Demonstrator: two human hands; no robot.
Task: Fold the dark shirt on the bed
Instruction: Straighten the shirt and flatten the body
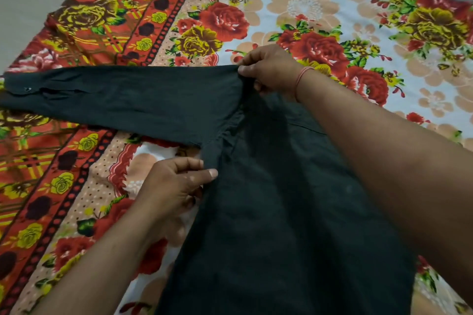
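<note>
Fingers [204, 174] of the left hand [174, 181] are pinched on the side edge of the dark shirt [268, 199] below the armpit. The shoulder seam is gripped by the right hand [268, 69]. The shirt is spread on the floral bedsheet [332, 7], with its sleeve [115, 100] stretched out leftward. The sleeve fold is judged in hand; next, the sleeve is to be carried across the body. No obstruction is seen.

No readable text, label, brand or number anywhere on shirt [268, 212] or bedsheet [320, 7].
</note>
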